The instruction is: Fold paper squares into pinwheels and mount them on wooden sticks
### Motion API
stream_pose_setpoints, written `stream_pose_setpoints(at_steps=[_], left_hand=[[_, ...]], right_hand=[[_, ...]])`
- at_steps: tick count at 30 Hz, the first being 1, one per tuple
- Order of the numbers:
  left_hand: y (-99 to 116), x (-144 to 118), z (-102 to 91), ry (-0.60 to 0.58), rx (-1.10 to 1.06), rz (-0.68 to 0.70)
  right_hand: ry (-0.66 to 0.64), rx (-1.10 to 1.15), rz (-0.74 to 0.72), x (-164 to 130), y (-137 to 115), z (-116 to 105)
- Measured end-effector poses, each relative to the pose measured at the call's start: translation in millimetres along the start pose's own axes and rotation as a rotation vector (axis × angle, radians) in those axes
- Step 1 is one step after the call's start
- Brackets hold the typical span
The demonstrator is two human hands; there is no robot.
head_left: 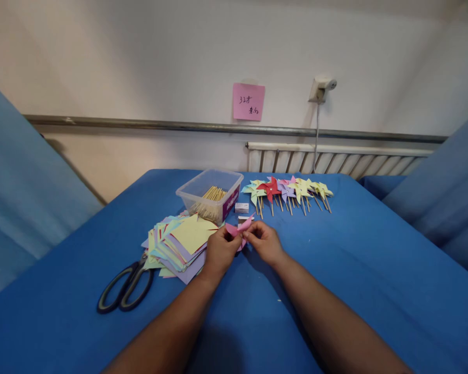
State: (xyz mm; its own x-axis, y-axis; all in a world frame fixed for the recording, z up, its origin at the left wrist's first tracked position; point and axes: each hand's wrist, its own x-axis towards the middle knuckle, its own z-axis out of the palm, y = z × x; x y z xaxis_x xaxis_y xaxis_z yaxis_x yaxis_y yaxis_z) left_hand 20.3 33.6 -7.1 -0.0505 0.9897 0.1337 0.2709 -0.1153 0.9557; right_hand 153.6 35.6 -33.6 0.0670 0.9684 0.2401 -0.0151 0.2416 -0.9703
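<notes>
Between my hands is a pink paper pinwheel (238,228), partly folded and half covered by the fingers. My left hand (223,248) is closed on its left side. The fingers of my right hand (265,242) pinch its right side near the middle; whether they also hold a pin is too small to tell. Left of my left hand lies a fanned stack of coloured paper squares (193,234), pale yellow on top. Just beyond the hands are a small white box (242,208) and another small box (245,219), partly hidden by the pink paper.
A clear plastic tub (187,198) of wooden sticks stands behind the stack. Finished pinwheels (271,189) on sticks lie in a row at the back right. Scissors (127,285) rest at the left, blades under the paper. A blue cloth (335,259) covers the table.
</notes>
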Motion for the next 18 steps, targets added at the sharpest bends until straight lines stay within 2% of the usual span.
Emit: stream_pose_setpoints(at_steps=[6, 18], left_hand=[[-3.7, 0.9, 1.6, -0.052, -0.049, -0.031], [-1.7, 1.5, 2.8, -0.089, -0.177, -0.103]], right_hand=[[-0.045, 0.145, 0.064, 3.4, 10.5, -0.8], [-0.116, 0.311, 0.143, 6.2, 7.5, -1.8]])
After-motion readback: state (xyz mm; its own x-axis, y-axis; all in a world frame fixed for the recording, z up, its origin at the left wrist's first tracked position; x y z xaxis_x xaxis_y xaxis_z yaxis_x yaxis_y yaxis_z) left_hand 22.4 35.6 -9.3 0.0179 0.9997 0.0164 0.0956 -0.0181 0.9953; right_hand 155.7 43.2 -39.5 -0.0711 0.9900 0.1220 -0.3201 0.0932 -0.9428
